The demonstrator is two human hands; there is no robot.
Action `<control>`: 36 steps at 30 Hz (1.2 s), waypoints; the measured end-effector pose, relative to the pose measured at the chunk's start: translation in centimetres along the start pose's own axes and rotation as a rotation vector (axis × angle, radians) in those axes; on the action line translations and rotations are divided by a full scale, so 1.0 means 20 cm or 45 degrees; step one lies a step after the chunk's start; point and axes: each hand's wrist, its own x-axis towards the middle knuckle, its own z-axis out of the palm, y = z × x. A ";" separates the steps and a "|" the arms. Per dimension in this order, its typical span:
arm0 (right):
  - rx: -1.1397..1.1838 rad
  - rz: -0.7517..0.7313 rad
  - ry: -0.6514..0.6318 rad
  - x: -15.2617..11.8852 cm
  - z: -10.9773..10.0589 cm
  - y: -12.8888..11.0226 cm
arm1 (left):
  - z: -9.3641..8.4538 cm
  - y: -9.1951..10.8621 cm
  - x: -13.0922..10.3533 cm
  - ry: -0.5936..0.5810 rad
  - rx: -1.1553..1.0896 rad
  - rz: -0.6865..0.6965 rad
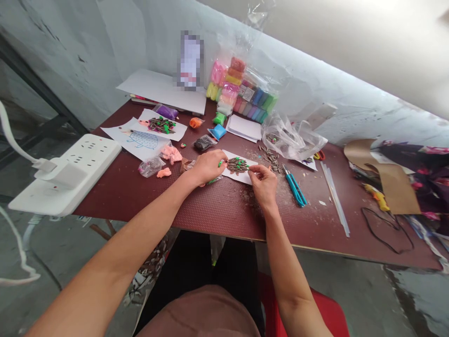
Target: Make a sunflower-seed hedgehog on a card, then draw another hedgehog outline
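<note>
A small white card (242, 177) lies before me, bearing a cluster of striped sunflower seeds (237, 164) dotted with green clay. My left hand (209, 166) is at the card's left end, its fingers closed around a bit of green clay (220, 164). At the right edge of the cluster, the thumb and fingers of my right hand (263, 183) are pinched together; what is between them is too small to make out. Loose sunflower seeds (269, 157) lie beyond my right hand. Behind my left hand a clear wrapper is partly hidden.
Left are a finished-looking seed card (180, 131), a blue hedgehog drawing (143, 142), pink clay (171, 153) and a power strip (70, 173). Clay packs (242, 93) stand behind. To the right lie a teal cutter (295, 187), glue sticks (335, 199) and a yellow glue gun (377, 196).
</note>
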 end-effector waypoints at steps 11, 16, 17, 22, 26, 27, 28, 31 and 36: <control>-0.125 -0.090 0.040 -0.01 0.02 -0.07 | 0.01 -0.01 0.00 0.020 -0.018 0.013; -0.116 -0.074 -0.004 0.00 0.03 -0.05 | 0.01 -0.02 0.01 0.029 -0.009 0.022; -0.120 -0.068 -0.012 0.00 0.03 -0.05 | 0.01 -0.02 0.01 0.029 -0.010 0.024; -0.151 -0.062 -0.024 0.01 0.04 -0.06 | 0.01 -0.01 0.01 0.025 -0.015 0.026; -0.162 -0.052 -0.023 0.02 0.04 -0.07 | 0.02 -0.02 0.01 0.028 -0.024 0.022; -0.170 -0.052 -0.023 0.02 0.04 -0.07 | 0.02 -0.02 0.01 0.027 -0.024 0.021; -0.179 -0.054 -0.023 0.02 0.04 -0.07 | 0.01 -0.02 0.01 0.026 -0.023 0.020; -0.213 -0.064 -0.025 0.02 0.04 -0.07 | 0.01 -0.02 0.01 0.023 -0.023 0.022; -0.266 -0.075 -0.039 0.01 0.04 -0.07 | 0.01 -0.01 0.00 0.023 -0.022 0.030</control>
